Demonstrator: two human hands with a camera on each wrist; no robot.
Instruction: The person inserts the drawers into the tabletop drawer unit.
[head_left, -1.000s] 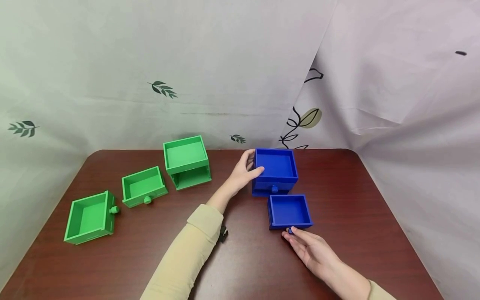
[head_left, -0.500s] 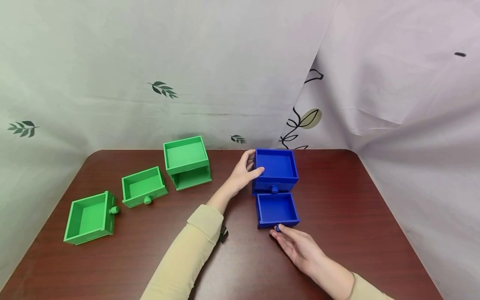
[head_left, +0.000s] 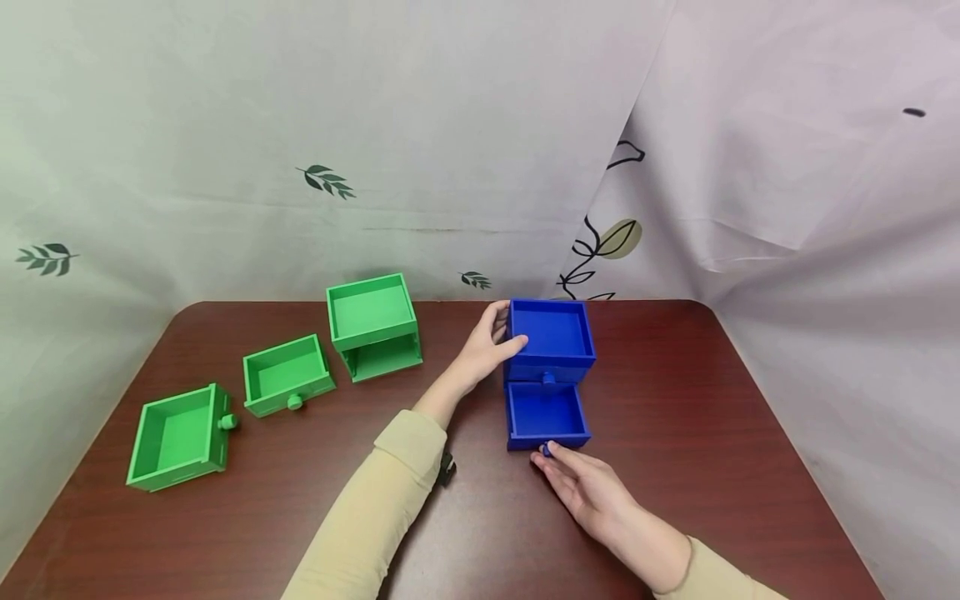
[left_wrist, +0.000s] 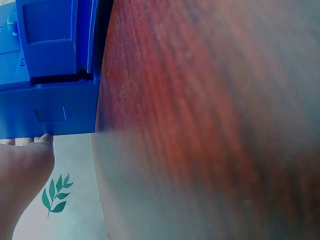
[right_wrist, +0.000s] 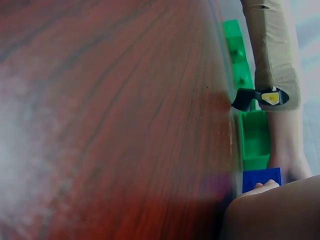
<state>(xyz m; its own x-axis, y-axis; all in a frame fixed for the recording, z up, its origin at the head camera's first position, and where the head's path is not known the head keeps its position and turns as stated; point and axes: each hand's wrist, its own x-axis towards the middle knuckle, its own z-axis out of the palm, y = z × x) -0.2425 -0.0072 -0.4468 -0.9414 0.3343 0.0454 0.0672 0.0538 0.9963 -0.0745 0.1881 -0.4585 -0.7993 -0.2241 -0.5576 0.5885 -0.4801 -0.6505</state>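
Your right grip (head_left: 596, 502) pinches the knob (head_left: 546, 449) of the lower blue drawer (head_left: 545, 413), which juts from the blue cabinet (head_left: 551, 330) on the worktop (head_left: 720, 450); your left grip (head_left: 482, 348) clasps the cabinet's left side. The drawer looks light, stiff and smooth, so the knob seems surest

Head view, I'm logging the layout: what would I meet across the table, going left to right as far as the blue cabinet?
Left green drawer → second green drawer → green cabinet → left hand → blue cabinet.
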